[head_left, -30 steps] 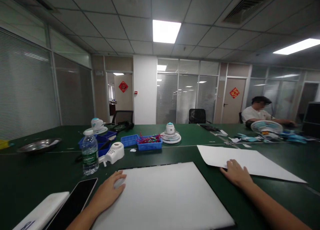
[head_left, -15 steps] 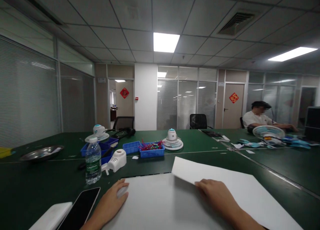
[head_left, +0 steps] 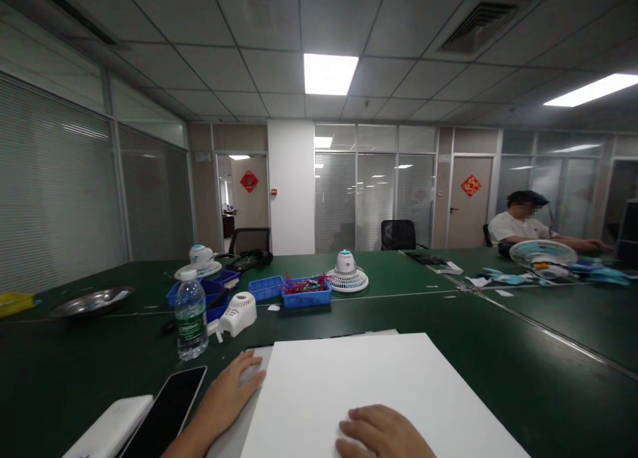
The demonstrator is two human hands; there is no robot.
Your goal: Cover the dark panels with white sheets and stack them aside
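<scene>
A large white sheet [head_left: 319,378] lies flat in front of me, over a greyer sheet or board [head_left: 234,435] whose left strip and far edge show beneath it. My left hand [head_left: 232,385] rests at the left edge of that lower layer, thumb and fingers apart, close to the white sheet's left side. On top of the white sheet lies my right hand [head_left: 381,431], fingers spread and slightly bent, gripping nothing. Its wrist is cut off by the bottom of the view.
Left of my hands are a smartphone [head_left: 167,415], a white box-like object [head_left: 109,428] and a water bottle [head_left: 191,318]. Beyond stand a white fan part [head_left: 240,314], a blue tray of red wires [head_left: 306,297] and a small fan [head_left: 346,272]. A person [head_left: 523,222] sits far right.
The white sheet, lifted and slanting to the right before, now lies flat over the lower layer. My right hand has let go of its edge and moved left and nearer. My left hand stays.
</scene>
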